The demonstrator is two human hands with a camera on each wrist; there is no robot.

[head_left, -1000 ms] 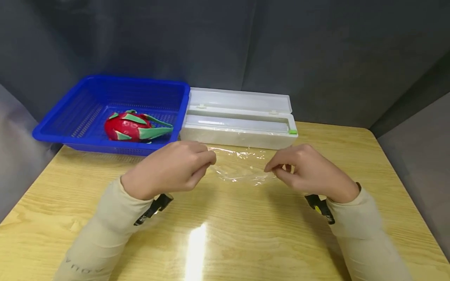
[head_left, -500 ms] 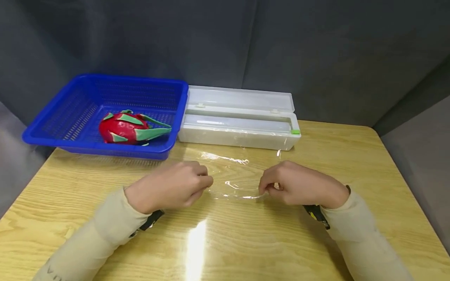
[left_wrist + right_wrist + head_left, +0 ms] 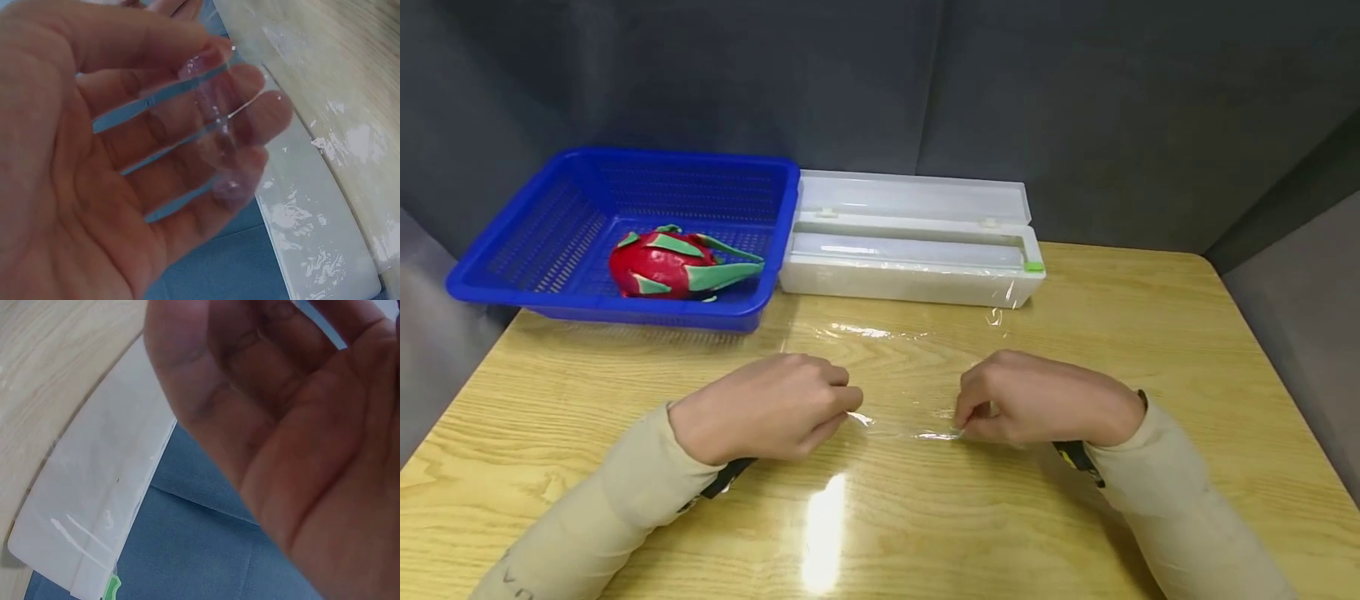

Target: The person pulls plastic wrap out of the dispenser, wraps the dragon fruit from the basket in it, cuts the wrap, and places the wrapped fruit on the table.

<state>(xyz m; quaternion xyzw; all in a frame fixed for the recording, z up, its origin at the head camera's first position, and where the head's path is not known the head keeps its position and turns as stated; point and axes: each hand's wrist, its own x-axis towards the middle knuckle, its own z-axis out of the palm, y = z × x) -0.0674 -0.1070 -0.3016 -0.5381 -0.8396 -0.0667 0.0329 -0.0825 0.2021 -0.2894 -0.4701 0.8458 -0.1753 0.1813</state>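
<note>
Between my hands in the head view stretches a sheet of clear cling film (image 3: 865, 332), which runs back to a white cling film dispenser (image 3: 910, 286) with its lid up and the roll lying inside. My left hand (image 3: 767, 408) pinches the near left corner between thumb and forefinger. In the left wrist view the film (image 3: 219, 119) lies across the curled fingers. The right hand (image 3: 1037, 400) pinches the near right corner, low over the table. Most of that grip is out of sight in the right wrist view, where the palm (image 3: 331, 450) and bent fingers show.
A blue basket (image 3: 602, 308) at the back left touches the dispenser and holds a red dragon fruit (image 3: 658, 267) with green scales. A green cutter slider (image 3: 1033, 267) sits at the dispenser's right end. Behind the wooden table (image 3: 1000, 517) hangs a dark curtain (image 3: 1037, 100).
Both hands have drawn the film toward me, away from the dispenser, and lowered it near the table. The stretched sheet is longer now. Over the last half second the hands moved only slightly.
</note>
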